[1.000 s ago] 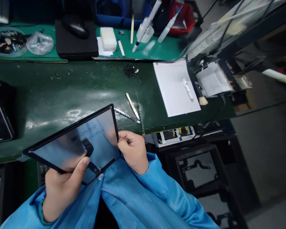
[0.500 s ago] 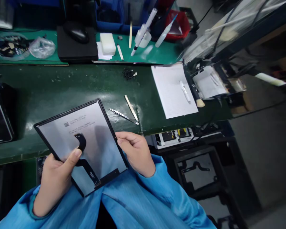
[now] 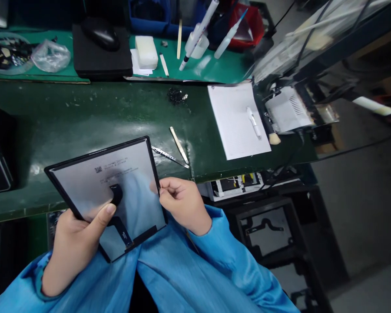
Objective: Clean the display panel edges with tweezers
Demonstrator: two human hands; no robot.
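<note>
- Turned slightly clockwise since the earlier frame, the tablet display panel [image 3: 80, 182] now sits squarer, held at lower centre of the frame, back facing up.
- Left hand [image 3: 74, 248]: thumb pressed on the panel's back beside the black flex cable [image 3: 120, 226] (its other fingers are hidden underneath), grasping the lower left edge.
- Right hand [image 3: 182, 206]: fingers curled, gripping the right edge.
- Just above the panel, steel tweezers [image 3: 169, 156] and a metal pry blade [image 3: 179, 145] lie on the green workbench [image 3: 84, 113].
</note>
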